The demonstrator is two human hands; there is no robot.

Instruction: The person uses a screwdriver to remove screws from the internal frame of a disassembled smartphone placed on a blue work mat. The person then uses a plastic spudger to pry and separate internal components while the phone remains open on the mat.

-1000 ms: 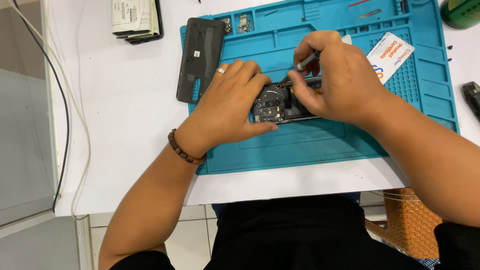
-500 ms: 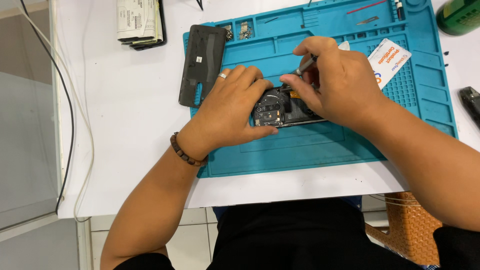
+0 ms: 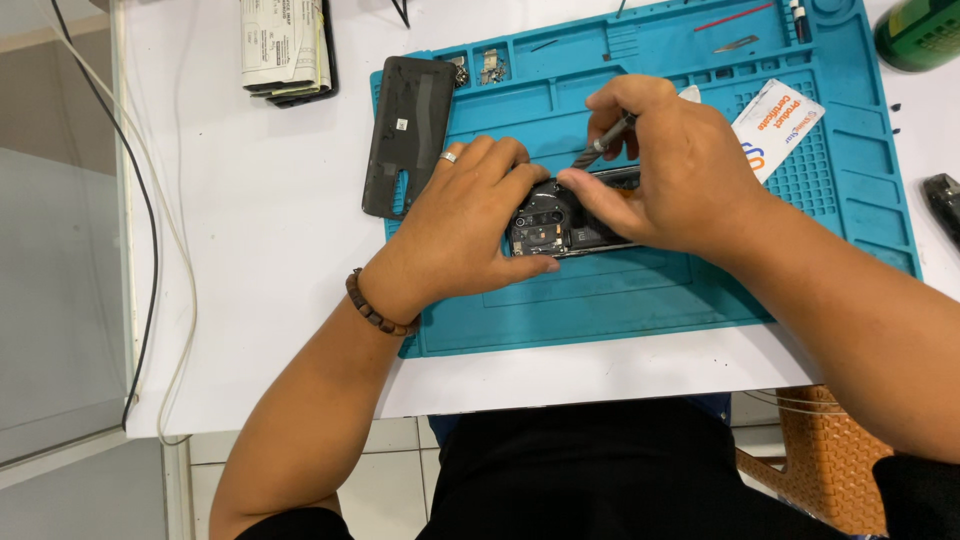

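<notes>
Repair underway: left hand (image 3: pixel 470 225) clamping opened black phone (image 3: pixel 560 222) at centre of teal silicone mat (image 3: pixel 640 290); right hand (image 3: pixel 670 170) pinching thin metal tool (image 3: pixel 603 142), probing internals. Removed black back cover (image 3: pixel 408 135) lying over mat's left edge; reassembly pending.

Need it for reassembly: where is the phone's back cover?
The dark back cover lies over the left edge of the blue mat, just beyond the left hand.
</notes>
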